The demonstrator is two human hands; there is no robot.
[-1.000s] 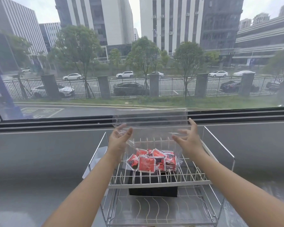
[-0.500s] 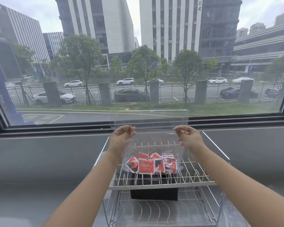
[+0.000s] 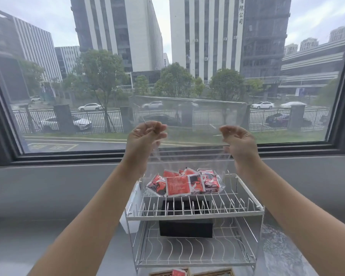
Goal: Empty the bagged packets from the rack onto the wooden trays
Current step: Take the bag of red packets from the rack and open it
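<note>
A clear plastic bag [image 3: 189,120] stands upright over the top shelf of a white wire rack [image 3: 195,213]. Several red, black and white packets [image 3: 177,185] fill its bottom, which sits at the shelf's back. My left hand [image 3: 145,136] pinches the bag's left side and my right hand [image 3: 238,141] pinches its right side, both well above the packets. At the bottom edge of the view, parts of two wooden trays [image 3: 213,272] show; a red packet [image 3: 178,272] lies on the left one.
A black box [image 3: 185,227] sits on the rack's lower shelf. A white holder [image 3: 130,218] hangs on the rack's left side. The rack stands on a grey counter [image 3: 38,236] below a large window [image 3: 167,76].
Both hands have closed on the bag's sides and risen, pulling the bag taller. The view has dropped, so the rack's lower shelf and the trays now show.
</note>
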